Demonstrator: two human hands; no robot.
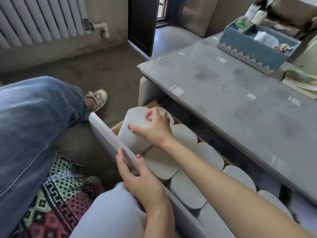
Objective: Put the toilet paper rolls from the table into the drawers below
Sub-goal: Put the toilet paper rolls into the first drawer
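Note:
The drawer (109,134) under the grey table (231,93) is pulled out and holds several white toilet paper rolls (187,189) standing on end in rows. My right hand (154,127) grips one white roll (133,127) from above, tilted at the drawer's far left corner, partly down among the others. My left hand (135,177) holds the drawer's white front panel, thumb inside and fingers outside. My right forearm hides part of the rolls.
A blue fabric organiser box (247,52) with tissues and small items stands at the table's far right, papers beside it. My jeans-clad leg and shoe are at left over a patterned blanket (56,194). A radiator lines the far wall.

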